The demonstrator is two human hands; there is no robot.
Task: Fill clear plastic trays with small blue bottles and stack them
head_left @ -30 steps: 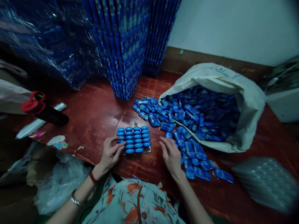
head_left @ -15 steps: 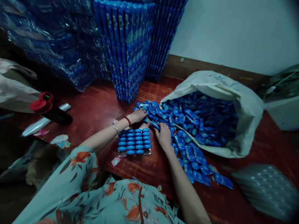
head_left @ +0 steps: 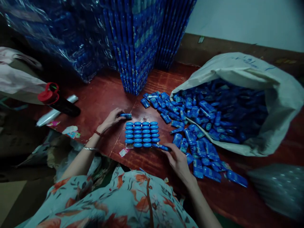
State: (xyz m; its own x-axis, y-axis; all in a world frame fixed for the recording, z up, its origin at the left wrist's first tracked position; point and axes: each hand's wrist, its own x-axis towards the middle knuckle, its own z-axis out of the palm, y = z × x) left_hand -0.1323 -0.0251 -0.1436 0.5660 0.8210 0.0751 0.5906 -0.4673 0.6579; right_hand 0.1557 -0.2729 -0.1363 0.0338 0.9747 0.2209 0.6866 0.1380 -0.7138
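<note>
My left hand (head_left: 112, 120) is closed on a small blue pack (head_left: 125, 116), just beyond the upper left corner of a tray of blue packs (head_left: 142, 136). The packs in the tray stand in close rows. At the tray's lower right corner, my right hand (head_left: 176, 158) pinches another blue pack (head_left: 162, 147). To the right lies a loose pile of blue packs (head_left: 190, 139), which spills from the mouth of a white sack (head_left: 282, 104).
Tall stacks of blue packs (head_left: 135, 47) stand at the back. A black bottle with a red lid (head_left: 59, 103) lies at the left, beside a plastic roll (head_left: 51, 116). Clear plastic trays (head_left: 277, 186) sit at the right on the red table (head_left: 99, 91).
My left hand has moved left from the pile, now with a pack. My right hand has come down to the tray's lower right corner with a pack. The view has shifted.
</note>
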